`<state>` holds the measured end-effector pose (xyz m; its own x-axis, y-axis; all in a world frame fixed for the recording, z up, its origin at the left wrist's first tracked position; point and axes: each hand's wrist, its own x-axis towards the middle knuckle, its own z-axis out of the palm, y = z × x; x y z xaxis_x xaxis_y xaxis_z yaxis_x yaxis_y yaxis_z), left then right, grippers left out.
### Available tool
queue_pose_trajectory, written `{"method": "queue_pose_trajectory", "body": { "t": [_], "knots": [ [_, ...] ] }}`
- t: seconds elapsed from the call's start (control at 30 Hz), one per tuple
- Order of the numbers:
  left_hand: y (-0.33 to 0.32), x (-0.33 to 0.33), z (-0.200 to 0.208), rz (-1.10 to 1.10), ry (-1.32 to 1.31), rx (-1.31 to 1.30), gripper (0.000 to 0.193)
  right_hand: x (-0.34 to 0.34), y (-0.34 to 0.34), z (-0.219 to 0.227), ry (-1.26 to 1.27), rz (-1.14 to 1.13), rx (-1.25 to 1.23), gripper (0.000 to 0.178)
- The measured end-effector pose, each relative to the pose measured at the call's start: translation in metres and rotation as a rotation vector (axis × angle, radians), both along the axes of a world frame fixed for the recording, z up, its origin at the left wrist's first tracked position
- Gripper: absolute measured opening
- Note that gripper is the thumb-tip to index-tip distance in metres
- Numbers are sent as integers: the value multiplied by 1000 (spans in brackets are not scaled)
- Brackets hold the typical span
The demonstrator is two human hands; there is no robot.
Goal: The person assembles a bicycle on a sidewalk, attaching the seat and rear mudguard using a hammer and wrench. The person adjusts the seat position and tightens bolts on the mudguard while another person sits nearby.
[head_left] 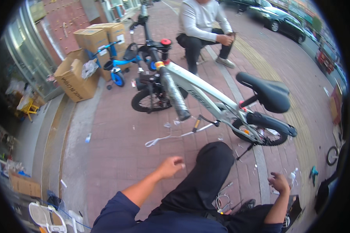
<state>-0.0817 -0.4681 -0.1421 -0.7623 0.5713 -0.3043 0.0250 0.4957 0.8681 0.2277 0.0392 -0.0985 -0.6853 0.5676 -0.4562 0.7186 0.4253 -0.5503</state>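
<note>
My left hand (171,167) hangs in the air beside my bent knee, its fingers loosely curved and apart with nothing seen between them. Off to the other side, my right hand (279,181) is raised with bent, separated fingers, near a small clear bottle (293,175) on the ground. In front of me stands a pale grey small-wheeled bicycle (200,91) with a black saddle (265,93). Its handlebar grip (173,91) is wrapped in clear film and points toward me. A white strap (153,142) trails on the paving near the pedal (197,125).
A person (204,27) sits beyond the bicycle. Cardboard boxes (76,79) and a blue child's bike (118,62) stand at the far left. Tools (225,198) lie by my legs; a teal power tool (313,173) lies at right. Cars (280,21) stand along the road.
</note>
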Motion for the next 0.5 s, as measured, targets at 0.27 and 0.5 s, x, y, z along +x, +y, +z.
{"method": "queue_pose_trajectory", "body": {
  "t": [0.27, 0.5],
  "knots": [
    [81, -27, 212, -155, -223, 1338, 55, -24, -18, 20, -90, 93, 25, 59],
    [90, -63, 250, 378, -417, 1167, 36, -31, -21, 2, -99, 200, 96, 56]
  ]
}}
